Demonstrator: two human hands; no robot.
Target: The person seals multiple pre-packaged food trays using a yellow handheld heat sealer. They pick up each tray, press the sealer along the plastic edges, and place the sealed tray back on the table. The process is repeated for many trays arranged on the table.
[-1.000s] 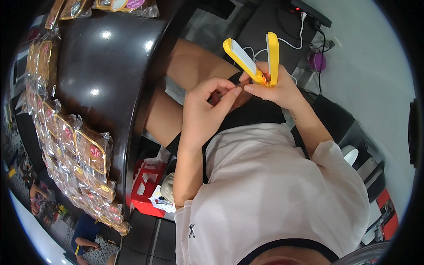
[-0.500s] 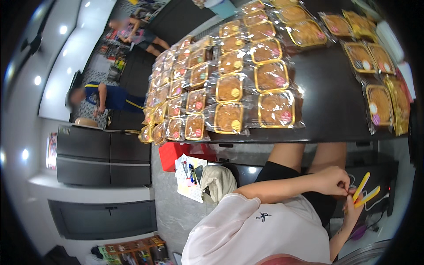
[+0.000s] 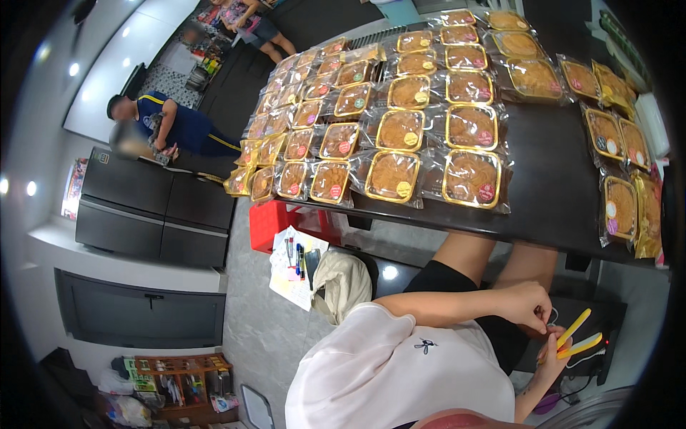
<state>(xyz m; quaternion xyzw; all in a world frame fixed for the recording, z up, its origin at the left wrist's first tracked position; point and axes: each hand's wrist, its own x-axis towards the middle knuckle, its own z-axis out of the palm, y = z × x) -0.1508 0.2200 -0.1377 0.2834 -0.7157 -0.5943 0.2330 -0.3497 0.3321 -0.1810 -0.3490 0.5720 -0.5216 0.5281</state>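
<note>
My left hand (image 3: 527,306) is closed in a pinch, fingertips meeting close to my right hand; whatever is between them is too small to make out. My right hand (image 3: 552,356) grips a yellow tool (image 3: 574,333) with two splayed arms, one showing a pale inner face. The tool looks like scissors or pliers, but my fingers hide its other end. Both hands are over my lap, below the edge of the dark table (image 3: 550,157). Rows of clear-wrapped packs of brown food (image 3: 471,179) in gold-rimmed trays cover much of the tabletop, many bearing round stickers.
More wrapped packs (image 3: 619,207) stand at the table's right end. Left of me are a red crate (image 3: 268,225), papers with pens (image 3: 294,261) and a beige cloth bag (image 3: 343,282). A person in blue (image 3: 171,125) and another person (image 3: 250,25) are farther off. Cables (image 3: 572,392) hang at right.
The whole view has shifted and tilted, so the table's edge now slants. My hands keep the same hold, close together, with the tool's arms still apart.
</note>
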